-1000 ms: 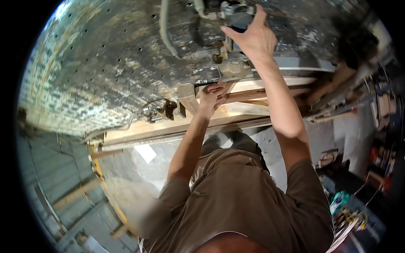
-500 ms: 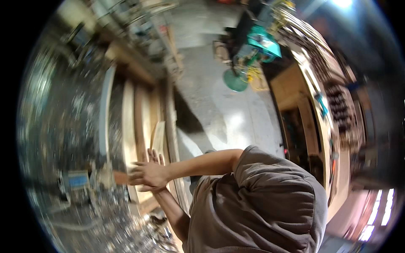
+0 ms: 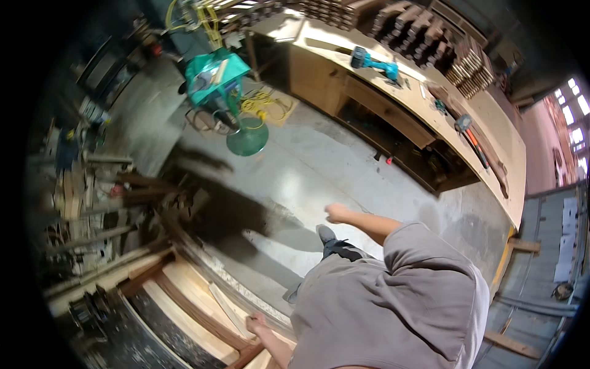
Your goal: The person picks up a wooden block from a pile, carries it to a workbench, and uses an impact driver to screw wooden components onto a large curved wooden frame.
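Note:
My right hand [image 3: 335, 213] hangs over the grey floor in front of my body, its fingers curled in a loose fist with nothing showing in them. Lower down, my left hand [image 3: 257, 321] is beside the wooden panel frame [image 3: 190, 301], which has pale and dark brown boards. Its fingers look curled, and no object shows in them. A narrow pale strip of wood [image 3: 226, 306] lies on the frame close to the left hand; whether they touch I cannot tell.
A long workbench [image 3: 513, 166] at the right carries a teal cordless drill [image 3: 375, 63], an orange-handled hammer [image 3: 472, 140] and a curved wooden piece [image 3: 495, 163]. Stacked wooden parts [image 3: 409, 27] stand behind. A green stand [image 3: 246, 136] and yellow cable [image 3: 267, 104] occupy the floor ahead.
My hands were together over the boards and have parted, the right swinging out over the floor. My view has turned right, toward the workbench.

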